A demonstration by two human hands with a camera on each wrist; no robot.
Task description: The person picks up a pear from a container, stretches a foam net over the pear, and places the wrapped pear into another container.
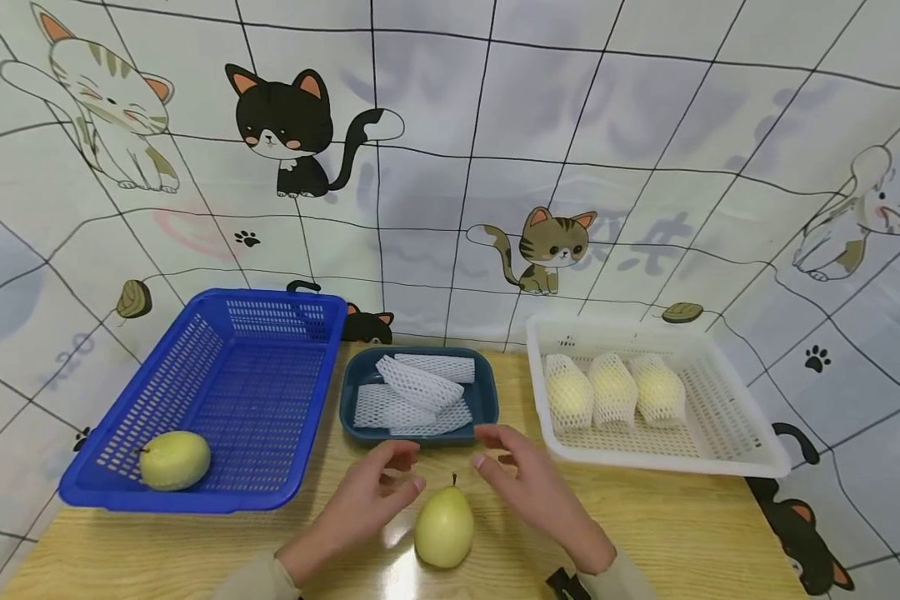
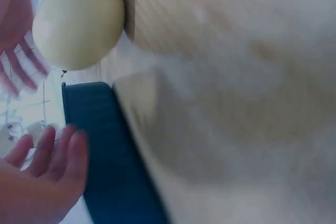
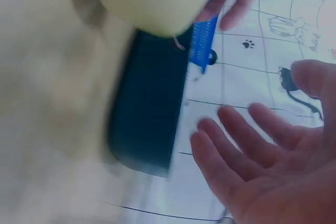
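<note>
A yellow-green pear (image 1: 445,528) stands upright on the wooden table, its stem pointing up. My left hand (image 1: 371,489) hovers to the left of the pear, fingers loosely bent, with nothing in it. On the other side, my right hand (image 1: 528,482) is held in the same loose way, also holding nothing. Both hands are apart from the pear, as the left wrist view shows with the pear (image 2: 79,22) beyond the fingers. Just past the fingertips is a dark teal tray (image 1: 420,439) with several white foam net sleeves (image 1: 420,392) in it.
At the left sits a blue plastic basket (image 1: 270,433) with one bare pear (image 1: 174,460) in its near corner. A white basket (image 1: 727,425) at the right holds three pears in foam nets (image 1: 613,390). A cat-patterned sheet (image 1: 435,167) rises behind the table.
</note>
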